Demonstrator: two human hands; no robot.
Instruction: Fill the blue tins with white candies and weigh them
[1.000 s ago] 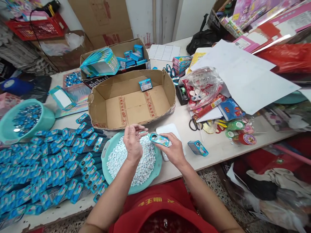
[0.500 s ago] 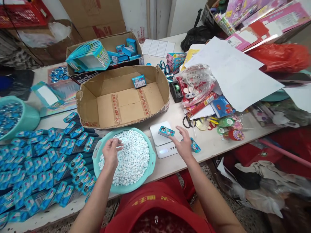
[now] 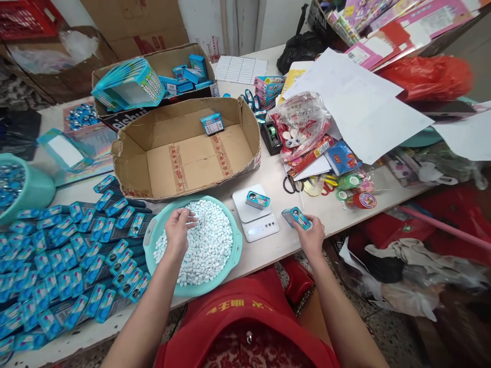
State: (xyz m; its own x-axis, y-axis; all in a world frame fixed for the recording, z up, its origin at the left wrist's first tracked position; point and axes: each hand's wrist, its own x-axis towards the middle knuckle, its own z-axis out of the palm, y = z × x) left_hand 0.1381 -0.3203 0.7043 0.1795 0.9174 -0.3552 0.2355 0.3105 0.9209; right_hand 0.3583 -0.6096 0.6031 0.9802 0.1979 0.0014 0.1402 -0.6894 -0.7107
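My left hand, fingers drawn together, hovers over a turquoise basin full of small white candies. Whatever may be between its fingertips is too small to make out. To the right, my right hand grips a small blue candy box just above the table. A second blue candy box lies on the white plate of a digital scale, between the basin and my right hand.
Many blue boxes stand in rows at left, beside a turquoise bucket. Behind the basin sits a cardboard box with one blue packet. A tape dispenser, scissors and paper sheets lie at right.
My right hand has moved right and down, away from the box on the scale, and has taken hold of the other candy box on the table. My left hand stays over the basin.
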